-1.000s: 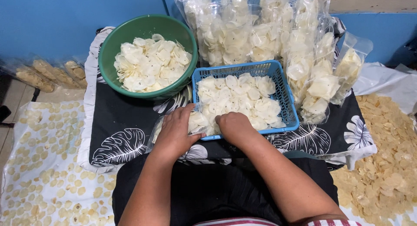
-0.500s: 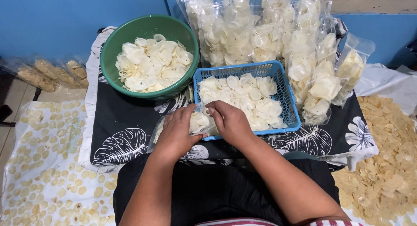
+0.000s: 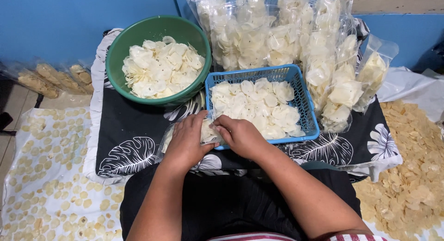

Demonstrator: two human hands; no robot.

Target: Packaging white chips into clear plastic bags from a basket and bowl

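While half-filled, clear chip bag (image 3: 203,132)

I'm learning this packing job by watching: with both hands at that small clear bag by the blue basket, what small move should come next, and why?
Probably slide the crackers deeper into the clear bag. The left hand lies over the bag, the right hand pinches pale crackers at its mouth beside the blue basket, and the bag looks far emptier than the filled bags behind.
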